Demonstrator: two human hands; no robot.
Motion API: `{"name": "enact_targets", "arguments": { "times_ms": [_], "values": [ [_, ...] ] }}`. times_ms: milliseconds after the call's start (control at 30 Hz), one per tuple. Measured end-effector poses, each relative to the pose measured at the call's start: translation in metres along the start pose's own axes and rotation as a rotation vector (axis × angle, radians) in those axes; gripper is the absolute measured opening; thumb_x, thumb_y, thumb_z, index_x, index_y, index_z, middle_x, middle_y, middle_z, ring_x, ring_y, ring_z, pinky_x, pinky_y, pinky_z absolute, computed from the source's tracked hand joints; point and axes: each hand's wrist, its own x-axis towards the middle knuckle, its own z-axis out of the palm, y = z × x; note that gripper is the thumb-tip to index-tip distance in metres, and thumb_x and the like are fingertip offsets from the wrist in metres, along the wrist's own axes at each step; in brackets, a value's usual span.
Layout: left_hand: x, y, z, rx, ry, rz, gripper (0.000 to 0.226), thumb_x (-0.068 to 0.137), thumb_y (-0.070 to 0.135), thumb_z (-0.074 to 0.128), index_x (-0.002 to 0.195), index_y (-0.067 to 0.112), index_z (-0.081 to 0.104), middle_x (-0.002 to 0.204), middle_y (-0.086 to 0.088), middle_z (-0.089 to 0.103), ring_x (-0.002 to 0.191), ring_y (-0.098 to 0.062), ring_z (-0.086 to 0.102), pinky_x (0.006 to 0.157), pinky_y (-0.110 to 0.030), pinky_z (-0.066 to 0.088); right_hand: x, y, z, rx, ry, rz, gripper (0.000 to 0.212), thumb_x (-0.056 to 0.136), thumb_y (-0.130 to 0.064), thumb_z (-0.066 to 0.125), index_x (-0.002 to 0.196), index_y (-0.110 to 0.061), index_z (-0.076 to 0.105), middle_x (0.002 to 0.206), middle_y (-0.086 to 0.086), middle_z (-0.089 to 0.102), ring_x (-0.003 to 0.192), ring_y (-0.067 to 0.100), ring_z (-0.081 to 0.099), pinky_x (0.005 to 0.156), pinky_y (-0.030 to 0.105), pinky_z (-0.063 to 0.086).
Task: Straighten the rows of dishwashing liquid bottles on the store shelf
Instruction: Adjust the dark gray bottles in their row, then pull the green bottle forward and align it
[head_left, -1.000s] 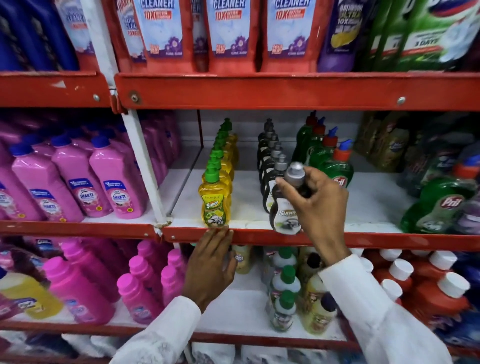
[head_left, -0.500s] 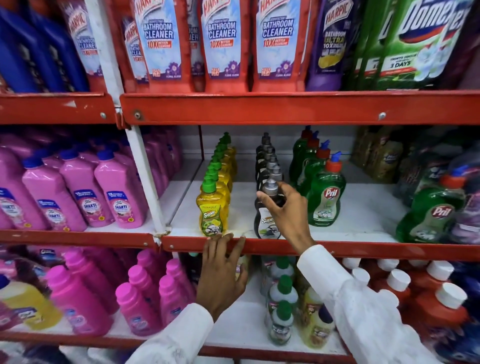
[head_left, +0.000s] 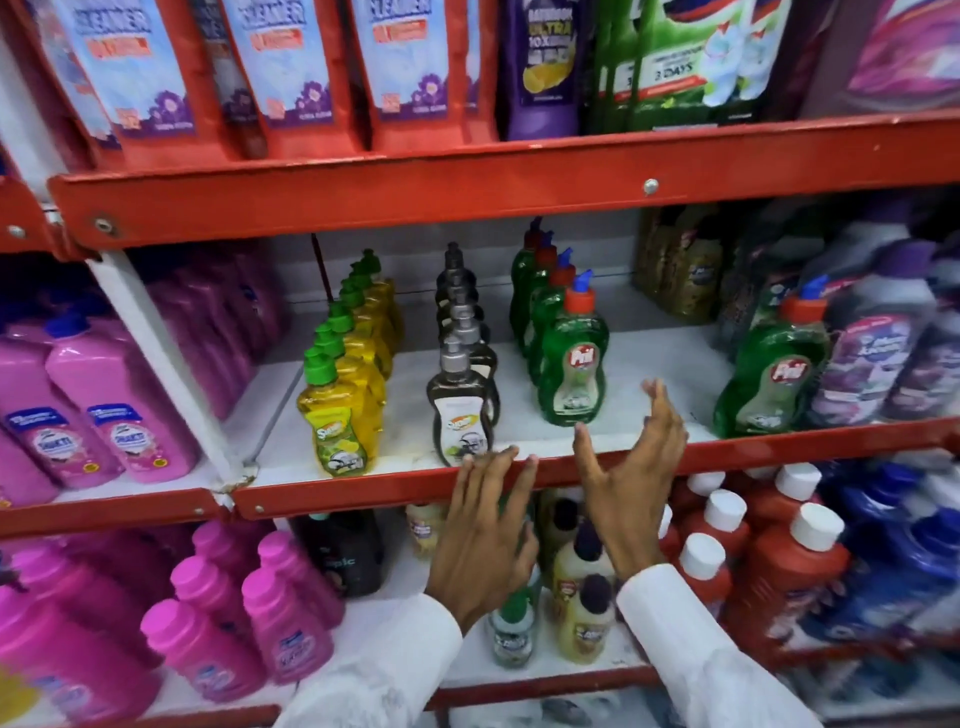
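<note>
Three rows of small dishwashing bottles run front to back on the white middle shelf (head_left: 649, 374): yellow bottles with green caps (head_left: 337, 421), dark bottles with grey caps (head_left: 460, 410), and green bottles with red caps (head_left: 574, 364). My left hand (head_left: 485, 530) lies flat, fingers spread, on the red front rail just below the front dark bottle. My right hand (head_left: 631, 467) is raised with fingers apart, empty, just right of and below the front green bottle, touching none of them. One more green bottle (head_left: 774, 379) stands apart at the right.
Pink bottles (head_left: 98, 415) fill the left bay behind a white upright (head_left: 161, 364). Purple pouches (head_left: 878, 358) crowd the right end. Red cleaner pouches (head_left: 291, 67) hang above. Below stand pink, small pale, and red bottles with white caps (head_left: 779, 561).
My right hand let go of the front dark bottle and moved right, toward the green row. My left hand slid right along the rail. The camera shifted rightward.
</note>
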Motion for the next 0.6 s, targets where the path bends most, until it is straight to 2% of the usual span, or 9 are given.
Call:
{"name": "enact_targets", "arguments": {
  "times_ms": [67,167,267,367,467,600],
  "values": [
    [0.012,0.013,0.005,-0.008,-0.037,0.022,0.077,0.080,0.030,0.061,0.150,0.013,0.036,0.146,-0.015,0.047,0.136,-0.034,0.044,0.117,-0.056,0.032,0.014,0.019,-0.014,-0.042,0.068,0.064,0.084,0.084,-0.028,0.074,0.151,-0.011,0.026,0.152,0.014,0.039,0.138,0.031,0.034,0.118,0.029,0.022],
    [0.026,0.024,0.008,0.001,-0.060,0.015,0.078,0.080,0.034,0.059,0.151,0.017,0.033,0.137,-0.010,0.053,0.123,-0.029,0.049,0.113,-0.057,0.036,0.038,0.045,-0.031,-0.070,0.161,0.139,0.088,0.086,-0.032,0.072,0.154,-0.011,0.021,0.157,0.018,0.029,0.144,0.032,0.026,0.120,0.030,0.017],
    [0.031,0.027,0.013,-0.006,-0.057,-0.008,0.078,0.079,0.032,0.062,0.150,0.017,0.033,0.131,-0.010,0.055,0.117,-0.028,0.049,0.109,-0.057,0.037,0.060,0.066,-0.045,-0.112,0.206,0.190,0.091,0.087,-0.034,0.071,0.156,-0.009,0.016,0.160,0.020,0.021,0.147,0.033,0.020,0.117,0.024,0.012],
    [0.029,0.022,0.013,-0.009,-0.080,-0.008,0.077,0.080,0.029,0.063,0.150,0.018,0.034,0.133,-0.010,0.054,0.120,-0.029,0.049,0.112,-0.057,0.034,0.078,0.076,-0.055,-0.139,0.243,0.190,0.091,0.087,-0.035,0.069,0.155,-0.007,0.016,0.160,0.021,0.021,0.147,0.033,0.019,0.119,0.028,0.013],
    [0.024,0.022,0.017,-0.026,-0.104,-0.012,0.075,0.080,0.027,0.065,0.149,0.017,0.036,0.137,-0.013,0.052,0.126,-0.031,0.047,0.115,-0.058,0.030,0.091,0.087,-0.062,-0.140,0.257,0.240,0.092,0.086,-0.036,0.071,0.154,-0.003,0.019,0.157,0.023,0.029,0.146,0.037,0.025,0.120,0.033,0.015],
    [0.021,0.024,0.014,-0.015,-0.131,0.002,0.073,0.080,0.025,0.064,0.148,0.016,0.037,0.145,-0.015,0.047,0.136,-0.033,0.042,0.120,-0.060,0.024,0.106,0.085,-0.068,-0.128,0.243,0.257,0.087,0.082,-0.036,0.073,0.150,-0.004,0.028,0.148,0.021,0.041,0.138,0.036,0.037,0.118,0.046,0.033]
  ]
}}
